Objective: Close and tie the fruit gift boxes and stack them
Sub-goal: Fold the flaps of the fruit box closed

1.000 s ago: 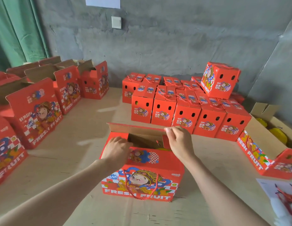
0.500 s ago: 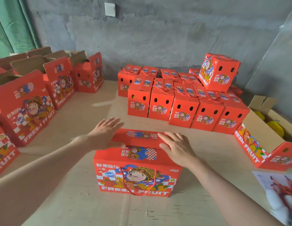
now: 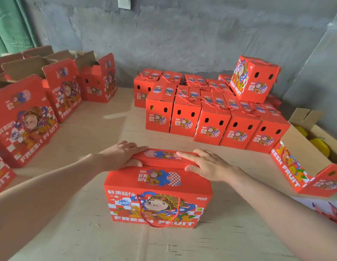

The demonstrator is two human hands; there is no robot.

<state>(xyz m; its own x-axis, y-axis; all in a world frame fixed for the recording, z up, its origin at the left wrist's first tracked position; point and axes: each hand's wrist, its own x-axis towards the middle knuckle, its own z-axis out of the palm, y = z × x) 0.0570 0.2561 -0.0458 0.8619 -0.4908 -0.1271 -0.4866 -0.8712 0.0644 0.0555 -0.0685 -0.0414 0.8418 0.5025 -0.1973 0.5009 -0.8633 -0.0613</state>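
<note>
Box [image 3: 158, 196] sits at centre of the pale board surface [image 3: 79, 232], cartoon front facing the camera, red rope handle [image 3: 158, 215] hanging down that face. Both hands are on the top flap [image 3: 162, 158]: left hand [image 3: 117, 157] at its left end, right hand [image 3: 207, 165] at its right end. Fingers are straight and flat on the flap, thumbs vs. its front edge (nothing clenched). Flap lies approx. level over the opening. Behind stand rows of closed boxes [image 3: 211, 119] w/ ropes across their tops, plus a tilted box [image 3: 256, 80] on top at right. Open boxes [image 3: 24, 119] stand at left. An open box at right [image 3: 303, 162] shows yellow fruit [image 3: 320, 146] inside.
</note>
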